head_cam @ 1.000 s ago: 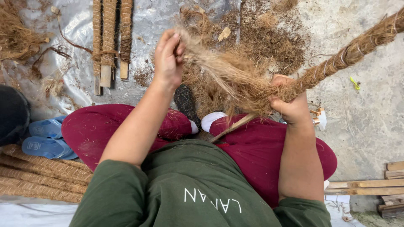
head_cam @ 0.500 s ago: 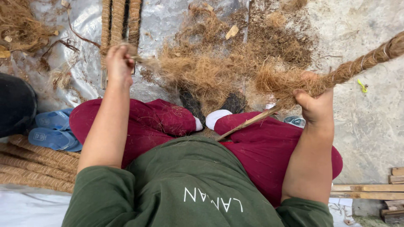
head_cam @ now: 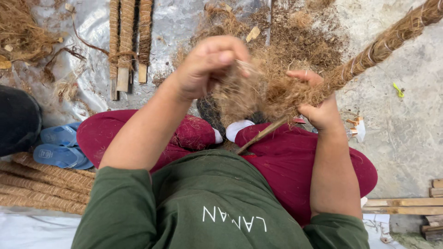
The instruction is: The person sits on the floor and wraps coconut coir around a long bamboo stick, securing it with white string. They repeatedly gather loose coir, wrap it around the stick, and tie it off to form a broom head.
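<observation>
Half a second ago our left hand was stretched out to the upper left of the frame, drawing a strand away; now it has come back to the upper centre, raised close to the camera and blurred, just beside the right hand. Its grip is clenched on a tuft of coir fibre, knuckles up, forearm slanting down toward the lower left. The right hand sits right of centre, fingers curled around the fibre-wrapped pole where the wrapping ends, thumb uppermost, forearm running straight down. The pole slants from that grip to the upper right corner, and its bare wooden end pokes down between our knees. Loose fibre lies heaped on the floor at the upper centre.

We count three wrapped sticks lying side by side on the plastic sheet at the upper left, two blue sandals at the left edge, and several finished poles stacked at the lower left; their exact number we cannot tell
</observation>
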The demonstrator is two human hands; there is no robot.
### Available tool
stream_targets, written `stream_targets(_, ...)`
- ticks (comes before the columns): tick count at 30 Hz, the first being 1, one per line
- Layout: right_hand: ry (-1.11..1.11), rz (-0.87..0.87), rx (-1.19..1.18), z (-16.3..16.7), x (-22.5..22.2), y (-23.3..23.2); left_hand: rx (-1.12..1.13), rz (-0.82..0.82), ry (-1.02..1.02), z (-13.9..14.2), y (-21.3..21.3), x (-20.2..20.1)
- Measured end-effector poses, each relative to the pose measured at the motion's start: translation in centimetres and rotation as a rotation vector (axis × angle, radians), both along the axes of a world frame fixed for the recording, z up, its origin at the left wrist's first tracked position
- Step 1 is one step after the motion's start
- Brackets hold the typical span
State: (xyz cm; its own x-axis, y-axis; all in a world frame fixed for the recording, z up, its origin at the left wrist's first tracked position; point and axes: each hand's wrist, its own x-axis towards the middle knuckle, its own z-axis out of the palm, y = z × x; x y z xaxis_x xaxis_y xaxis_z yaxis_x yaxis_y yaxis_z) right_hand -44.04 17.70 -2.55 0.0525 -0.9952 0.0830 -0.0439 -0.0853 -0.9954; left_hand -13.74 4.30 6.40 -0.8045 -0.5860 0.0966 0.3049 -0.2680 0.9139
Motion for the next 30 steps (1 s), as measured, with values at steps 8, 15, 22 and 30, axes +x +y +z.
stream_targets(8, -0.038, 0.214, -0.040, 0.1, 0.0, -0.1, 0.015, -0.259, 0.393, 2.8, 2.0, -10.4)
stream_targets(15, -0.090, 0.129, 0.172, -3.6, -1.4, 0.9, 0.510, 0.290, 0.454, 0.7, 0.0, -11.3)
stream_targets(22, -0.036, -0.038, 0.160, -5.4, -3.0, 1.2, 0.381, 0.819, 0.441, -6.1, -7.8, 1.4)
stream_targets(30, 0.004, 0.018, 0.178, -3.9, -3.4, 0.6, 0.123, 0.957, 0.549, -6.9, -13.8, 22.2)
